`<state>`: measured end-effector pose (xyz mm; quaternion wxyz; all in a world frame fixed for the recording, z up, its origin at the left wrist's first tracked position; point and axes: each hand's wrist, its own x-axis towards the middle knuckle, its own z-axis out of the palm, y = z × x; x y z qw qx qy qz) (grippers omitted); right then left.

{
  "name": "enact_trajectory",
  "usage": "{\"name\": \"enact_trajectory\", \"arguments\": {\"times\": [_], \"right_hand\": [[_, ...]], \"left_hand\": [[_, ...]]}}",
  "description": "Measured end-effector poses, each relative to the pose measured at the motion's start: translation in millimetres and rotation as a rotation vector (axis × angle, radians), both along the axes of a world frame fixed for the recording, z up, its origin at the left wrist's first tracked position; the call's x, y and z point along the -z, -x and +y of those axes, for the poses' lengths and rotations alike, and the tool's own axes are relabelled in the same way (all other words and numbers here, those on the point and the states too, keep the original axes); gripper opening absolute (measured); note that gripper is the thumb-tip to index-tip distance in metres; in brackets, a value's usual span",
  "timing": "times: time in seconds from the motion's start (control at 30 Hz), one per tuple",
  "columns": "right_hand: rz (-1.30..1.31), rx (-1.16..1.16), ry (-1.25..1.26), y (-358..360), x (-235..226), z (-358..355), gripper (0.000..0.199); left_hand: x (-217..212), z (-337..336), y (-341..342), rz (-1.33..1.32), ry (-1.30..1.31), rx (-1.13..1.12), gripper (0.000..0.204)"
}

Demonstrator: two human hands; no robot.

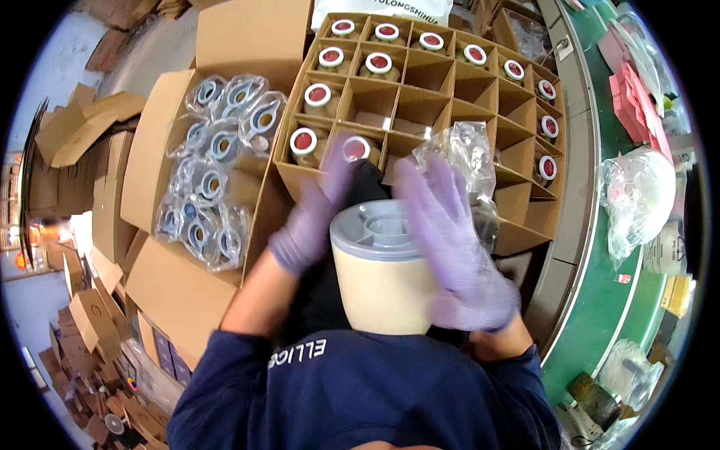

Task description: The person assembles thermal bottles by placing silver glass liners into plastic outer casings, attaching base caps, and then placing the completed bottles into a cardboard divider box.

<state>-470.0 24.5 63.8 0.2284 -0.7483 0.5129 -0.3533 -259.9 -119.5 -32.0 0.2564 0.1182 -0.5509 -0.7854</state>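
A cream tub with a grey lid (382, 289) stands upright against my body, the lid's round recessed middle facing up. On its left is my left hand (313, 214) in a purple glove, blurred by motion, fingers stretched toward the divided carton. My right hand (454, 247), gloved alike, is held flat along the tub's right side with its fingers extended over the lid's edge; whether it presses on the tub I cannot tell. Neither hand appears to grip anything. Just beyond my left fingertips sits a jar with a red and white cap (356, 148).
The divided carton (360, 97) holds several capped jars, with crumpled clear plastic (469, 161) over some cells. At left, an open box (161, 150) contains plastic-wrapped bottles (211, 184). A green worktop (574, 345) with plastic bags (637, 195) runs along the right.
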Motion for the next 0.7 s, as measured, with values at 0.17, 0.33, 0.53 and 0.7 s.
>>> {"name": "enact_trajectory", "arguments": {"times": [0.17, 0.33, 0.53, 0.7], "right_hand": [[-0.091, 0.385, -0.153, 44.1, 98.2, 3.0, 0.060], [-0.081, 0.122, 0.071, 10.6, 27.2, -0.4, 0.078], [-0.171, 0.153, -0.087, 33.9, 67.7, 1.2, 0.071], [-0.947, 0.315, -0.313, 30.1, 70.8, -51.1, 0.089]], "left_hand": [[-130.5, 34.7, 32.3, -0.575, 0.387, -0.235, 0.059], [-70.5, 16.4, 10.9, -0.225, 0.218, -0.165, 0.090], [-92.6, 15.7, 12.1, -0.037, -0.393, -0.175, 0.072], [-57.3, 3.8, 23.1, -0.223, 0.459, -0.107, 0.091]]}}
